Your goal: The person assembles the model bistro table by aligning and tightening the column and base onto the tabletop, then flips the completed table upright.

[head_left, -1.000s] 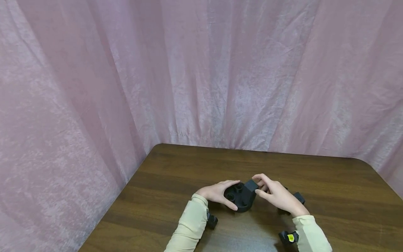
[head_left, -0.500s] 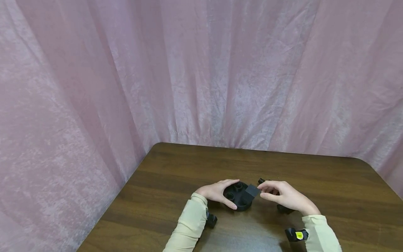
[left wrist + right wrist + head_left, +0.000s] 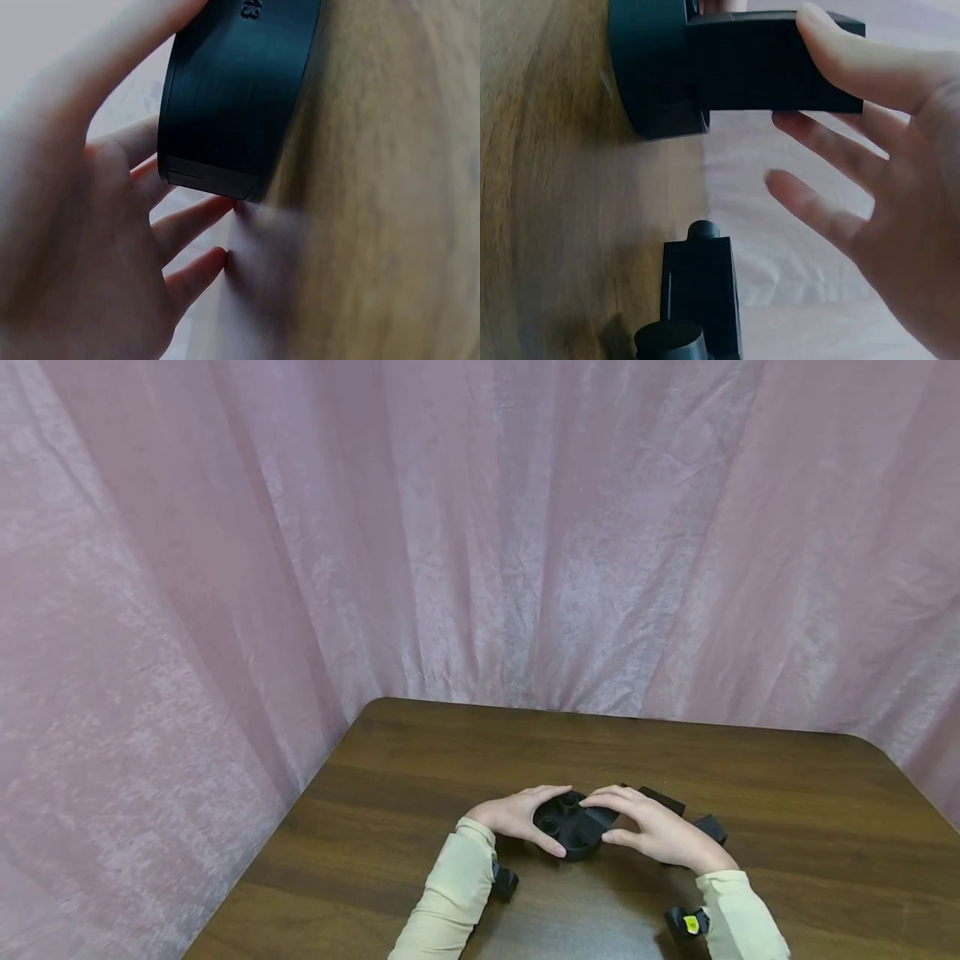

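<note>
One black block (image 3: 772, 64) stands roughly upright on one round black base (image 3: 572, 839), long axis rising from the bench (image 3: 450, 752). Right hand (image 3: 654, 828): fingers clamped on the block. Left hand (image 3: 512, 818): fingers curved round the base (two round sockets (image 3: 550, 826) show). Beyond the right hand: at least two more black pieces (image 3: 662, 799).

- Right sleeve (image 3: 738, 914): long, pale cream cloth with a snug cuff.
- Left sleeve (image 3: 453, 893), well left of the right sleeve: matching cream, creased crosswise.
- Right wrist camera (image 3: 677, 924), at the right sleeve's left edge: black, blocky, with a bright yellow label (image 3: 692, 925).
- Left wrist camera (image 3: 505, 883), farther left of the right sleeve: black, compact.
- Right hand (image 3: 652, 828), just beyond the right sleeve: bare.
</note>
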The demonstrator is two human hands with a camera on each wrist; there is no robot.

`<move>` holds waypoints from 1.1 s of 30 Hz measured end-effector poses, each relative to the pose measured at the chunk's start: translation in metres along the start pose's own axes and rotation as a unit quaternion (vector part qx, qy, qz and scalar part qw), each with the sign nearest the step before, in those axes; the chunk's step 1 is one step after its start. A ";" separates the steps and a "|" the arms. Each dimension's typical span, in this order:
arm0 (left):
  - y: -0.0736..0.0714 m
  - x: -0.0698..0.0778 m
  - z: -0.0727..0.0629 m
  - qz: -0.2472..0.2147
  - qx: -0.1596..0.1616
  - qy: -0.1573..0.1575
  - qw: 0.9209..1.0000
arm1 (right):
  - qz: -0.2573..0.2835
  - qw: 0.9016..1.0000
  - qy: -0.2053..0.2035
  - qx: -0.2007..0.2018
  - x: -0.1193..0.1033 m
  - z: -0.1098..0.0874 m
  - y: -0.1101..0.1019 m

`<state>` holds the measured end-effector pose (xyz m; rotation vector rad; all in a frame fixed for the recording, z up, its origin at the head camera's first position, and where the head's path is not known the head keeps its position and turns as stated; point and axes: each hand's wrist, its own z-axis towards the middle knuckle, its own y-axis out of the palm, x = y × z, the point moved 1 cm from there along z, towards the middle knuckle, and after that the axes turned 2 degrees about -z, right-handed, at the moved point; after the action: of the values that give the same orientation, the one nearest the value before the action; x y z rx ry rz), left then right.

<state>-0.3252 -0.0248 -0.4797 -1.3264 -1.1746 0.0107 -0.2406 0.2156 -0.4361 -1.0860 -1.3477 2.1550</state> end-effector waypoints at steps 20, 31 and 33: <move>-0.001 0.000 0.000 -0.006 0.005 0.000 1.000 | -0.076 0.997 0.017 0.030 -0.008 0.007 0.005; -0.002 -0.001 0.001 -0.010 -0.002 0.008 1.000 | 0.019 0.984 0.160 -0.069 0.043 -0.054 -0.043; -0.002 -0.001 0.000 -0.010 0.000 0.010 1.000 | 0.028 0.979 0.183 -0.082 0.052 -0.063 -0.046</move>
<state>-0.3269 -0.0257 -0.4784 -1.3125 -1.1705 -0.0170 -0.2289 0.3079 -0.4327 -1.5134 -1.3485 1.7858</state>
